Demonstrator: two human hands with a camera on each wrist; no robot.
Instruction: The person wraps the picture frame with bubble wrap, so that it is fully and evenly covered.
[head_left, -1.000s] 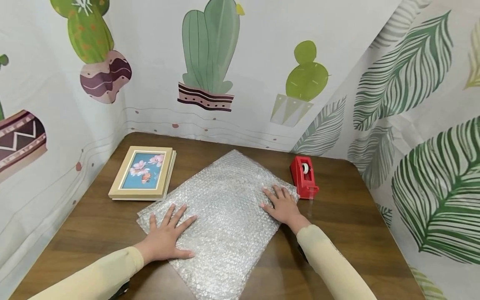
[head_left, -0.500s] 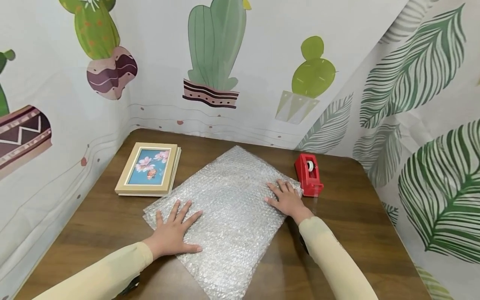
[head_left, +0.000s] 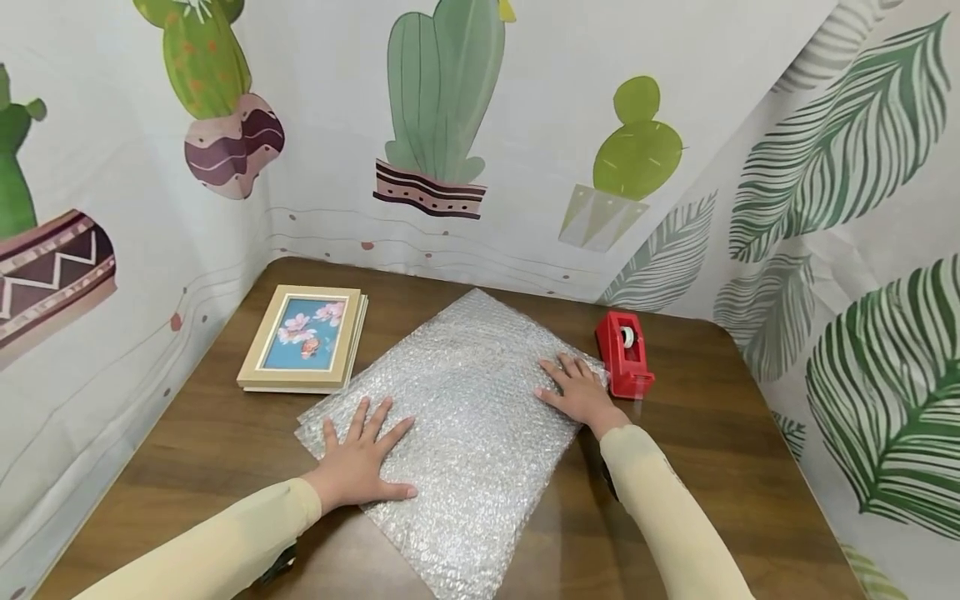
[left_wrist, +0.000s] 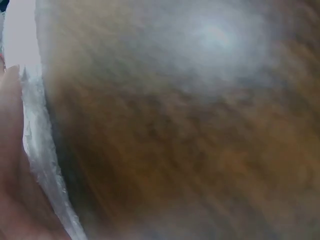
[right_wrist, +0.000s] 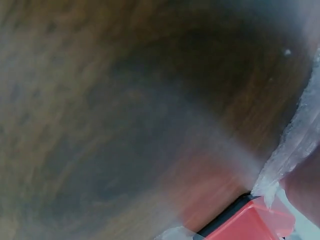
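Note:
A sheet of clear bubble wrap [head_left: 472, 400] lies flat on the brown wooden table, turned so its corners point to the front and back. My left hand [head_left: 358, 462] rests on its left part, fingers straight and spread. On its right corner lies my right hand [head_left: 581, 393], fingers also straight, palm down. In the left wrist view, the left hand [left_wrist: 15, 185] shows at the left border beside the wrap's edge [left_wrist: 42, 145]. The right wrist view has the wrap's edge [right_wrist: 295, 135] at the right, by the right hand [right_wrist: 306, 185].
A red tape dispenser [head_left: 624, 357] stands just beyond the wrap's right corner, close to the right hand. Picture frames [head_left: 303, 340] are stacked at the back left, the top one showing pink flowers on blue. A patterned cloth [head_left: 525, 125] hangs behind the table [head_left: 675, 467].
The head view has shifted, so everything sits slightly further right in it. Both hands stay in place on the bubble wrap.

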